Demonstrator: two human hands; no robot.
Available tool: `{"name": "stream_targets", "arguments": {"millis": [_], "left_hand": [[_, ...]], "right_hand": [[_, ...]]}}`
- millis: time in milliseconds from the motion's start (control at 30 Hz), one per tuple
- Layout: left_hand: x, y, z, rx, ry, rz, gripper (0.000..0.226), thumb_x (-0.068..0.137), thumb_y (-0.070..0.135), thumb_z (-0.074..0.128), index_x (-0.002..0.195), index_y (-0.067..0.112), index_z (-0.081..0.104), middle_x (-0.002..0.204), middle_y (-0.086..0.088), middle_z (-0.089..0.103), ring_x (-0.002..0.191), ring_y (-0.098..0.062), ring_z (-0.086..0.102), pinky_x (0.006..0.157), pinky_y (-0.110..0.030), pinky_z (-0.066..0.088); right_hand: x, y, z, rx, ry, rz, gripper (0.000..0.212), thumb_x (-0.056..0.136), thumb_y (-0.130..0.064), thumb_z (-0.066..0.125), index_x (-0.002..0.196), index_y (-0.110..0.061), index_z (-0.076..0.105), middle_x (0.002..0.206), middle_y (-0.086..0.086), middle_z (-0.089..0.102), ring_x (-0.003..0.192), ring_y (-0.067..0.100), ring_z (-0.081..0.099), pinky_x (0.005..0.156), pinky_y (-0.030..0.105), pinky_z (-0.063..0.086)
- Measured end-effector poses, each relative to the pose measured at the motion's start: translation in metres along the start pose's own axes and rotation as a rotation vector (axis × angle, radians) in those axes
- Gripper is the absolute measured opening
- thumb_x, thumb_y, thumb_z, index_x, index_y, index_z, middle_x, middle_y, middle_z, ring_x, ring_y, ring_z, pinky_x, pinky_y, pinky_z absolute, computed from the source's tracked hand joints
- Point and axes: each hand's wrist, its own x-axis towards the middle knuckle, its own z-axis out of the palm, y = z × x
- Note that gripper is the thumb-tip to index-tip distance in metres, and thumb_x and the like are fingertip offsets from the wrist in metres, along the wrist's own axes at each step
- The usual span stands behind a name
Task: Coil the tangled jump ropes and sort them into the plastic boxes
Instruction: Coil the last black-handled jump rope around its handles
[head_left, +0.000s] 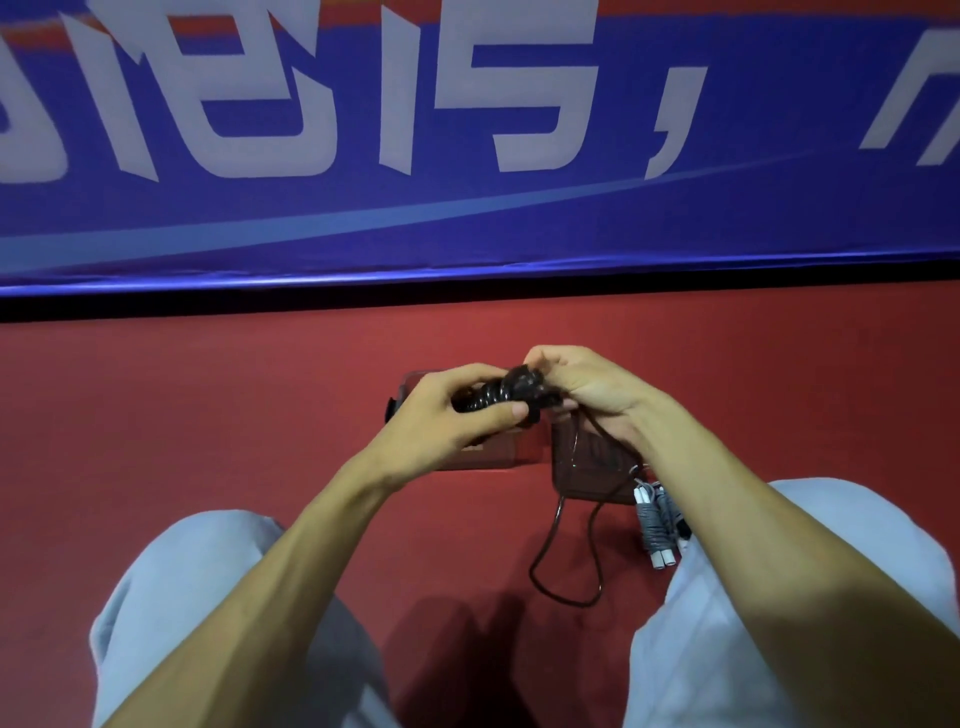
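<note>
Left hand (452, 421) and right hand (587, 387) grip the black rope coil (501, 395), lying left-right.

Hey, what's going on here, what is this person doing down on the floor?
A person sitting on the red floor appears to be coiling a black jump rope. The left hand grips the wound bundle and the right hand pinches its end, while a loose loop trails to the floor. Clear plastic boxes sit under the hands. A grey jump rope, already coiled, lies beside them.
</note>
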Motion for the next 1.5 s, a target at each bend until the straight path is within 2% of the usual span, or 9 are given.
{"name": "stream_targets", "arguments": {"millis": [200,433,533,633,867,1100,1200,1333,1500], "left_hand": [[0.003,-0.001,-0.006,-0.298,0.139,-0.112,0.06,0.083,0.038,0.072,0.136,0.05,0.048,0.106,-0.008,0.07,0.092,-0.024,0.066,0.075,-0.035,0.048],[0.007,-0.004,-0.005,-0.401,0.342,-0.19,0.017,0.093,0.03,0.062,0.105,0.02,0.069,0.083,-0.004,0.064,0.066,-0.019,0.056,0.059,-0.031,0.047],[0.011,-0.014,-0.012,-0.291,0.484,-0.202,0.022,0.093,0.033,0.063,0.11,0.018,0.066,0.077,-0.005,0.063,0.058,-0.018,0.055,0.043,-0.026,0.043],[0.014,-0.026,-0.018,-0.217,0.538,-0.206,0.025,0.093,0.028,0.064,0.113,0.013,0.066,0.077,-0.005,0.064,0.064,-0.02,0.058,0.054,-0.028,0.047],[0.014,-0.033,-0.021,0.556,0.313,-0.121,0.038,0.086,0.034,0.071,0.123,0.024,0.065,0.105,0.001,0.07,0.098,-0.019,0.063,0.084,-0.038,0.05],[0.006,-0.029,-0.007,0.768,-0.059,-0.067,0.022,0.077,0.037,0.078,0.086,0.03,0.06,0.076,0.007,0.054,0.073,-0.019,0.048,0.061,-0.036,0.037],[0.001,-0.026,0.005,0.905,-0.184,-0.071,0.05,0.073,0.057,0.072,0.112,0.028,0.06,0.09,0.005,0.049,0.086,-0.02,0.051,0.067,-0.033,0.037],[0.0,-0.019,0.015,0.843,-0.13,-0.112,0.03,0.078,0.074,0.052,0.08,0.044,0.049,0.083,0.011,0.046,0.079,-0.011,0.051,0.058,-0.028,0.033],[0.001,-0.021,0.011,0.562,-0.177,-0.049,0.013,0.084,0.05,0.068,0.075,0.044,0.062,0.07,0.009,0.053,0.064,-0.006,0.049,0.061,-0.027,0.039]], "right_hand": [[0.001,-0.008,0.0,-0.031,-0.06,-0.091,0.025,0.087,-0.032,0.058,0.092,-0.008,0.06,0.07,-0.001,0.047,0.049,0.004,0.037,0.045,0.016,0.034],[-0.017,-0.015,0.013,-0.782,-0.037,0.038,0.033,0.102,-0.032,0.044,0.086,-0.007,0.058,0.042,-0.005,0.047,0.034,0.014,0.048,0.043,0.031,0.053],[-0.022,-0.013,0.014,-1.053,-0.06,0.041,0.022,0.098,-0.032,0.051,0.092,-0.013,0.059,0.059,-0.004,0.054,0.053,0.021,0.064,0.057,0.031,0.052],[-0.024,-0.012,0.012,-1.229,-0.032,-0.011,0.017,0.099,-0.029,0.047,0.099,-0.016,0.057,0.073,-0.003,0.056,0.073,0.025,0.06,0.068,0.037,0.049],[-0.039,-0.026,0.023,-1.488,-0.061,-0.424,0.017,0.101,-0.033,0.043,0.093,-0.02,0.049,0.091,-0.006,0.059,0.087,0.024,0.06,0.068,0.038,0.047],[-0.032,-0.009,0.032,-1.542,-0.109,-0.579,0.011,0.096,-0.025,0.053,0.101,-0.023,0.063,0.089,-0.01,0.049,0.082,0.021,0.059,0.059,0.032,0.035],[-0.027,-0.006,0.027,-1.391,0.067,-0.611,0.014,0.094,-0.031,0.057,0.098,-0.022,0.067,0.09,-0.005,0.059,0.082,0.021,0.061,0.06,0.033,0.042],[-0.021,-0.006,0.02,-1.228,0.311,-0.534,0.022,0.082,-0.041,0.07,0.085,-0.02,0.067,0.083,-0.007,0.062,0.077,0.018,0.059,0.064,0.033,0.046],[-0.019,-0.009,0.012,-1.156,0.356,-0.322,0.026,0.075,-0.051,0.073,0.081,-0.025,0.073,0.078,-0.008,0.067,0.075,0.013,0.059,0.068,0.03,0.047]]}}
